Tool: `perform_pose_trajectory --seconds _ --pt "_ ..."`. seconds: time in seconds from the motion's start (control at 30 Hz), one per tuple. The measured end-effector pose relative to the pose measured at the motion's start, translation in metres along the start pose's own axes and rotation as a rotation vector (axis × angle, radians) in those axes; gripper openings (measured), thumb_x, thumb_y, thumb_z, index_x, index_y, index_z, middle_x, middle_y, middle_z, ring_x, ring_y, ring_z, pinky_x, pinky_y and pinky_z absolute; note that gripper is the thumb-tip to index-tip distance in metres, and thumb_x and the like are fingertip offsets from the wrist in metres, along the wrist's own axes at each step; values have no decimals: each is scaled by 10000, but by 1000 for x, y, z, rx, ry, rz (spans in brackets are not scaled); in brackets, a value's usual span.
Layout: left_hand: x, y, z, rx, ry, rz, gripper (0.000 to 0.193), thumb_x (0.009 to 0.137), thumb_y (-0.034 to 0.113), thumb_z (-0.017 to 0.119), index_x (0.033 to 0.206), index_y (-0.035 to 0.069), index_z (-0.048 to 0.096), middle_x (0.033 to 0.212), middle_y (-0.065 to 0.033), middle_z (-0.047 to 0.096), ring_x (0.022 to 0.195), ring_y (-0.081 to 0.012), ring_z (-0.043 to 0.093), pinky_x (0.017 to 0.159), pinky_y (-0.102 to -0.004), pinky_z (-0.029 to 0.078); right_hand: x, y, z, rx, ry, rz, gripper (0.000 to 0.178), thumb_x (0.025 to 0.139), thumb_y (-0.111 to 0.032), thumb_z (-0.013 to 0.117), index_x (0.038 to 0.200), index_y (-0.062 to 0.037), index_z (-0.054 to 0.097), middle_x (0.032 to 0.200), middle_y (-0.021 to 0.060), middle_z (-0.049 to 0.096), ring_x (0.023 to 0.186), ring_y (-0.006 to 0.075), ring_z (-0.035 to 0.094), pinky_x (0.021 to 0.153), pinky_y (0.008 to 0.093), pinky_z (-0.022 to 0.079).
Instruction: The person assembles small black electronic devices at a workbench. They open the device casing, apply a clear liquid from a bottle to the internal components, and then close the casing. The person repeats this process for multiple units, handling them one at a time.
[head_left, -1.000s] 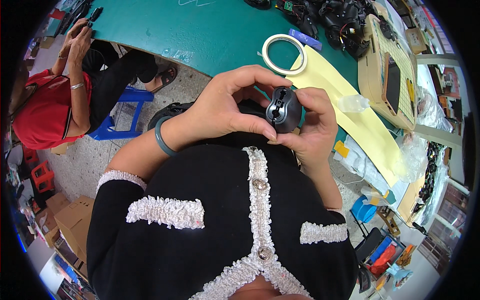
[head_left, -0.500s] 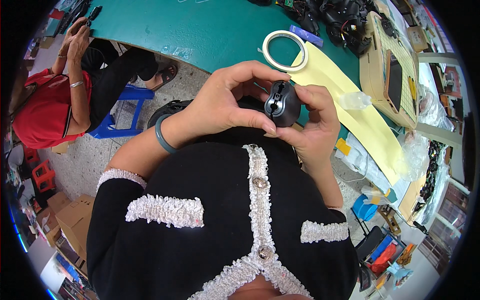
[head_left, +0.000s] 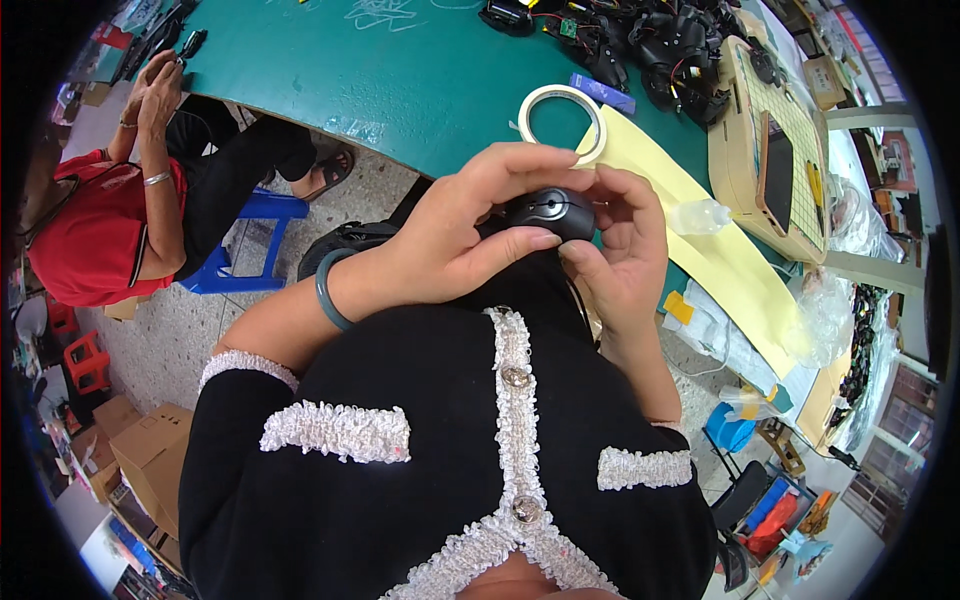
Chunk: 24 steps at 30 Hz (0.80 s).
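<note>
In front of my chest, above the table's near edge, both hands hold a small black rounded plastic housing [head_left: 557, 212] with a grey trim line and small dark openings. My left hand [head_left: 446, 228] is closed on its left side, thumb along the near edge and fingers curved over the far side. My right hand [head_left: 632, 250] grips the right end between thumb and curled fingers. A thin dark cord shows below the right hand; where it leads is hidden. Parts of the housing's far side are covered by my fingers.
A roll of cream tape [head_left: 527, 110] and yellow paper [head_left: 650, 150] lie on the green table [head_left: 330, 60]. A translucent bottle [head_left: 700, 217] rests on the paper. Black parts with wires [head_left: 670, 60] pile up beside a beige machine [head_left: 735, 150]. At left, a person in red [head_left: 110, 235] sits.
The housing has turned in my hands: its slotted end, upright before, now lies more sideways. My left fingers reach further over it, and the right-hand fingers have shifted around its end.
</note>
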<state>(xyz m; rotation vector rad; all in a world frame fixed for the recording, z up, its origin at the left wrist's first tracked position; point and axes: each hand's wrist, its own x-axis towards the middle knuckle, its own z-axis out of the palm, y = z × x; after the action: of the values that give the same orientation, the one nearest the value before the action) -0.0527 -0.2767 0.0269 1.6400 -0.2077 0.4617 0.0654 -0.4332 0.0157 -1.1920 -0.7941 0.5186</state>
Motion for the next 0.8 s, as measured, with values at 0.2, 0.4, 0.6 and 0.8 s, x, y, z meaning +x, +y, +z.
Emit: perform_pose_trajectory --seconds 0.2,0.4,0.6,0.8 --pt "-2 0 -3 -86 155 -103 370 866 -51 648 1220 -4 552 1250 -148 549 1176 -232 574 1038 -352 458 -2 2 -5 -193 -49 -183 470 773 -106 802 1183 -8 593 1177 116 524 1048 199 575 897 322 492" --pt "1 8 -10 248 105 37 296 844 10 682 1128 -14 602 1120 -145 586 992 -208 590 874 -311 480 2 -6 2 -445 -57 -299 406 755 -88 789 1129 -24 644 1110 126 618 1011 256 597 866 329 486" --pt "3 16 -15 329 49 122 281 840 17 679 1109 -13 602 1080 -149 606 1009 -232 587 885 -329 471 4 -14 7 -491 -69 -394 395 749 -67 781 1119 -26 647 1080 125 644 961 260 617 840 336 494" --pt "-5 -10 1 -399 309 -80 248 905 -13 622 1149 13 584 1185 -77 581 1102 -173 583 972 -327 466 20 -20 12 -535 -55 -409 438 723 -95 803 1120 -19 635 1067 130 622 953 258 617 818 331 505"
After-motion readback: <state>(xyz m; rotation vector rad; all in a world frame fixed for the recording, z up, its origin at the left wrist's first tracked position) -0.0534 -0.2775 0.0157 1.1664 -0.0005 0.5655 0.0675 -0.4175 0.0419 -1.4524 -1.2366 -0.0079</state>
